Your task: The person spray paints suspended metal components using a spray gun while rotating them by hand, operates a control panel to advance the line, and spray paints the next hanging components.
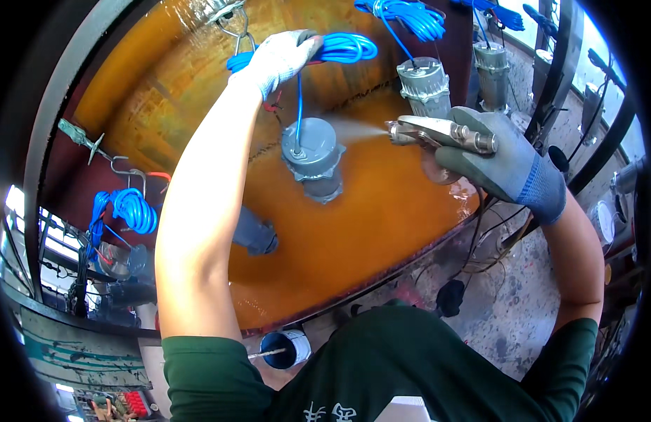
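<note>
A bundled blue cable [348, 48] is gripped near the top by my left hand [280, 62], in a pale glove, fingers closed around it. From that bundle one strand runs down to a grey cylindrical pump or motor body [313, 151], which hangs with its lid uppermost. My right hand [498, 155], in a grey glove, is closed on a metal spray gun [445, 133]. The nozzle points left at the grey cylinder, and a pale mist spreads between them. The gun's lower part is partly hidden by the glove.
Behind and below stands a large orange-stained booth basin [368, 239]. Another grey cylinder [424, 84] hangs at the right, and a further one [255, 233] sits partly behind my left forearm. Blue cable coils [134, 211] hang at the left. A small paint pot [287, 348] stands below the rim.
</note>
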`<state>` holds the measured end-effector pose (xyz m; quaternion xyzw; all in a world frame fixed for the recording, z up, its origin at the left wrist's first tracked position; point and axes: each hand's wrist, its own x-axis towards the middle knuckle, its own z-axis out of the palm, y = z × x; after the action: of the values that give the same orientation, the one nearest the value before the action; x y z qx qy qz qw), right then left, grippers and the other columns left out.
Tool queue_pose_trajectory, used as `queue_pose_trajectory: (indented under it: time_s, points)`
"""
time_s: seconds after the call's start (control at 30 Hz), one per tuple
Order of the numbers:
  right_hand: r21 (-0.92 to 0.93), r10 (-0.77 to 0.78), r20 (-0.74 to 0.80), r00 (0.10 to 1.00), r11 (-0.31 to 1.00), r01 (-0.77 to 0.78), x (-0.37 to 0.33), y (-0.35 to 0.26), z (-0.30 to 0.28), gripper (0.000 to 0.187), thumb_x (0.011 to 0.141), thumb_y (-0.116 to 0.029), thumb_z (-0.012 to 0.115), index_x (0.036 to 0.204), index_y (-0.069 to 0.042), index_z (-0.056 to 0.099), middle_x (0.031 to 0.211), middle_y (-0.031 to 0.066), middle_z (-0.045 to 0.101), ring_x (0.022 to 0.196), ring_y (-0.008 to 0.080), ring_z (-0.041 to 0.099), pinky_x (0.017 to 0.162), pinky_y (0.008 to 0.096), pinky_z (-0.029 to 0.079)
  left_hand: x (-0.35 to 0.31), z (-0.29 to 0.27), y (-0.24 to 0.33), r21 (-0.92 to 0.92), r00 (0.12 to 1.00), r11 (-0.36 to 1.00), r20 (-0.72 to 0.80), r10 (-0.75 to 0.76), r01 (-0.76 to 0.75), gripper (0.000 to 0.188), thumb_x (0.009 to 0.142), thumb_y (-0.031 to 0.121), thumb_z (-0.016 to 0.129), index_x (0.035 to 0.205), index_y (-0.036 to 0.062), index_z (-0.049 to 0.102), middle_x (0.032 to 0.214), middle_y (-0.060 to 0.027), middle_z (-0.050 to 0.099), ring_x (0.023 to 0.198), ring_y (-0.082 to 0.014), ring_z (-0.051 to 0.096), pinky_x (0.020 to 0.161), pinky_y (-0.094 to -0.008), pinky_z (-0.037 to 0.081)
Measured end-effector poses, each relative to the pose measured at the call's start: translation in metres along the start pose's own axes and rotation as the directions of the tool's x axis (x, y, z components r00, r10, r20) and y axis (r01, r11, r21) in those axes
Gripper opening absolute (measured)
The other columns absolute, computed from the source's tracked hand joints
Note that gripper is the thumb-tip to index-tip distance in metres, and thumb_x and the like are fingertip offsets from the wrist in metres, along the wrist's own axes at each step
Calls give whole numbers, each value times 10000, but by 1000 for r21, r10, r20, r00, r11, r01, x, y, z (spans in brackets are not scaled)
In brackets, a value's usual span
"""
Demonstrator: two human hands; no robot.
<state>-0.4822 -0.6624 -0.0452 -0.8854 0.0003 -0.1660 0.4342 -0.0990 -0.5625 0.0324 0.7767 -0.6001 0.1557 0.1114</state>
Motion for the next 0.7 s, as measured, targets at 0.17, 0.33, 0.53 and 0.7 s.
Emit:
queue_pose_trajectory:
  time_s: [0.17,0.33,0.53,0.7]
  points:
    - [-41,-169,143,975,984,176,-1,7,11,186,1018,-237,731,1053,-82,634,780,32,691,676,134,691,646,299,556,-2,-4,10,-26,1000,1000,24,11,-10,551,1086,548,494,1308,92,708,1182,-193,755,1098,-383,697,985,-448,521]
    - [-84,51,39,998,995,-48,3,-12,0,195,1020,-218,710,946,-54,635,744,31,660,689,127,668,650,311,539,-13,-2,11,-100,1000,995,9,-6,7,588,1073,599,517,1339,117,723,1175,-167,774,1105,-338,717,1001,-434,531]
    - [-272,82,289,954,962,-1,-2,-24,4,251,970,-244,764,1027,-42,626,808,98,709,741,174,718,692,359,559,-29,-8,24,-205,997,976,26,-66,70,585,1073,581,536,1352,99,719,1230,-173,766,1158,-333,718,1034,-419,535]
    - [29,19,-2,1000,999,-19,-3,1,13,155,1017,-167,698,1062,-27,649,832,67,717,724,122,695,660,295,545,-45,-13,16,-209,1000,978,24,-13,18,564,1079,548,549,1367,90,711,1235,-140,764,1150,-264,713,1029,-383,528]
